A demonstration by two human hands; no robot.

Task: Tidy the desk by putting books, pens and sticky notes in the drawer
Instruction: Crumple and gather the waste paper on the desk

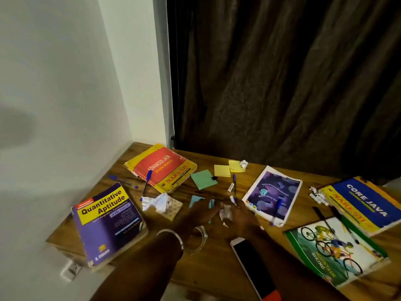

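Note:
My left hand lies fingers apart over the blue sticky notes at the desk's middle. My right hand is closed around a small crumpled white paper. Books lie flat around them: Quantitative Aptitude near left, Advanced Java far left, a purple booklet, Core Java and Mountain Biking on the right. Green sticky notes and yellow sticky notes sit behind my hands. Blue pens are scattered. No drawer shows.
A crumpled paper ball lies on a blister sheet, with paper scraps by Core Java. A phone lies near my right forearm, and a clear ring by my left wrist. A white wall stands left, a dark curtain behind.

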